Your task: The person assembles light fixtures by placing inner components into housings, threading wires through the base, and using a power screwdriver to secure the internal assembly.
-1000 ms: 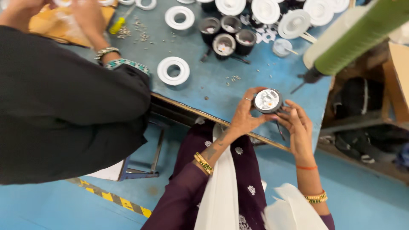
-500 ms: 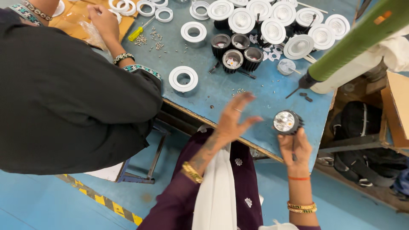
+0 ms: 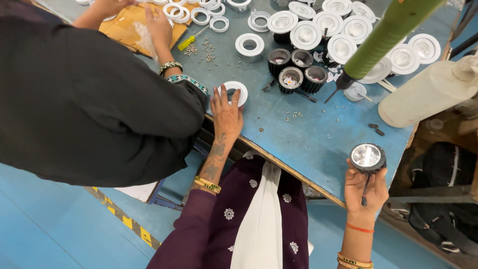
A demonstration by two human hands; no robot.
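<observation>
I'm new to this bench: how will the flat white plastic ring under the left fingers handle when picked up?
The white ring looks thin and hollow, so probably light and stiff. It lies flat on the blue table, so it should slide rather than roll. The left hand could likely hook its open centre.

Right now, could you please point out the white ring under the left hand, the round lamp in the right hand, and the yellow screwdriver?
white ring (image 3: 239,90), head view, its right rim.
round lamp (image 3: 367,156), head view, its reflector face.
yellow screwdriver (image 3: 186,43), head view, its handle.
</observation>
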